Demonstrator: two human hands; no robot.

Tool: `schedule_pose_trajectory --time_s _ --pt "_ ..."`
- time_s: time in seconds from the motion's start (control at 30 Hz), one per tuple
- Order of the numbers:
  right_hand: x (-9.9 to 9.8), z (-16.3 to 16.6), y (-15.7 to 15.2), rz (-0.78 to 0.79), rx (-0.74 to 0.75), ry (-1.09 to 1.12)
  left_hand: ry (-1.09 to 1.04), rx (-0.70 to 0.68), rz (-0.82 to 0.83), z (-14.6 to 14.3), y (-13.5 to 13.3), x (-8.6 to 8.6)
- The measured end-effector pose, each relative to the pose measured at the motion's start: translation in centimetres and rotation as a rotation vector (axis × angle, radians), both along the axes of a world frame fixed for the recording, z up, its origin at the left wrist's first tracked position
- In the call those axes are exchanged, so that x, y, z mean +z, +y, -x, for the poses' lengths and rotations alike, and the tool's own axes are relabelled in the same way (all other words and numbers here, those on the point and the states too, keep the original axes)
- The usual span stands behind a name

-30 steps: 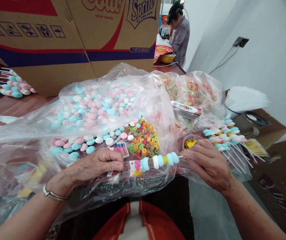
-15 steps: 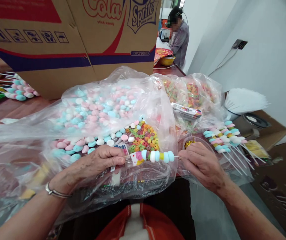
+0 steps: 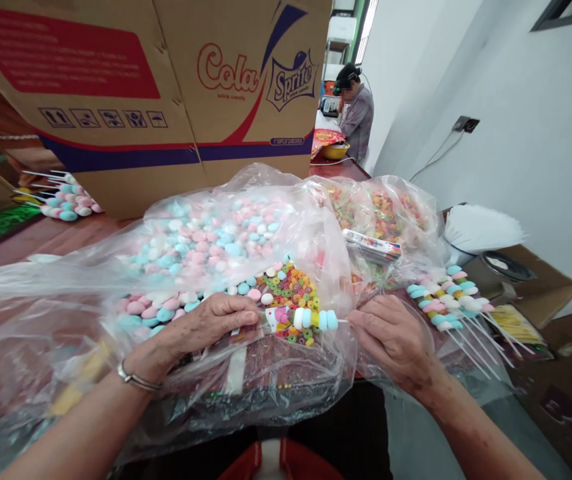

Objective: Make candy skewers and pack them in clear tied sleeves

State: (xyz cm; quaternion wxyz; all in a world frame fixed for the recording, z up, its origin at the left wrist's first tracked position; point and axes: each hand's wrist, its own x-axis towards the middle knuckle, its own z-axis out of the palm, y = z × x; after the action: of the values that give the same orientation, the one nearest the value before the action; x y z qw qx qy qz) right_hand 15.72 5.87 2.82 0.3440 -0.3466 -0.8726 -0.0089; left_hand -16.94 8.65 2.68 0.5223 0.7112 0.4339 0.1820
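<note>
A candy skewer point(image 3: 316, 319) of pale blue and white pieces with a yellow one between lies level between my hands. My right hand point(image 3: 391, 337) pinches its white stick at the right end. The skewer's left end is inside a small clear wrapper point(image 3: 277, 320) printed in pink and white. My left hand point(image 3: 219, 321) pinches the wrapper's far end between thumb and fingers. Below and behind the skewer lie colourful ring candies point(image 3: 296, 287). Pink, blue and white candies point(image 3: 166, 307) spill from a large clear plastic bag point(image 3: 316, 207) just beyond my left hand.
Finished-looking skewers point(image 3: 449, 297) lie to the right, near a metal pot point(image 3: 496, 273) and white sticks point(image 3: 486, 227). A large carton point(image 3: 236, 127) stands at the back. More skewers point(image 3: 71, 200) lie at the left. A person point(image 3: 359, 113) stands at the far end.
More of the skewer has gone inside the wrapper, and my right hand has come nearer to my left. The camera's view has tilted up slightly.
</note>
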Motion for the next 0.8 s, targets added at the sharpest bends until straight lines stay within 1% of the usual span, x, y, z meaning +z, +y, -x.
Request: schedule_pose_trajectory --time_s 0.17,0.27,0.4,0.53,0.67,0.8 --pt "0.9 0.9 0.4 -0.025 -0.009 -0.018 -0.029 -0.014 -0.029 -0.4 1.0 0.9" --pt "0.9 1.1 0.7 -0.004 0.004 0.005 -0.030 -0.029 -0.036 -0.2 1.4 1.1" --pt "0.8 1.0 1.0 -0.046 0.012 -0.008 -0.036 -0.002 -0.055 0.3 1.7 1.1" --pt "0.9 1.5 0.8 0.014 0.021 -0.053 -0.028 -0.008 -0.081 0.4 1.6 0.7" --pt "0.4 1.9 0.5 0.111 0.018 -0.011 -0.005 -0.007 -0.006 0.4 1.3 0.4" --pt "-0.1 1.8 0.7 0.088 -0.002 -0.025 -0.031 0.050 0.019 0.6 1.1 0.3"
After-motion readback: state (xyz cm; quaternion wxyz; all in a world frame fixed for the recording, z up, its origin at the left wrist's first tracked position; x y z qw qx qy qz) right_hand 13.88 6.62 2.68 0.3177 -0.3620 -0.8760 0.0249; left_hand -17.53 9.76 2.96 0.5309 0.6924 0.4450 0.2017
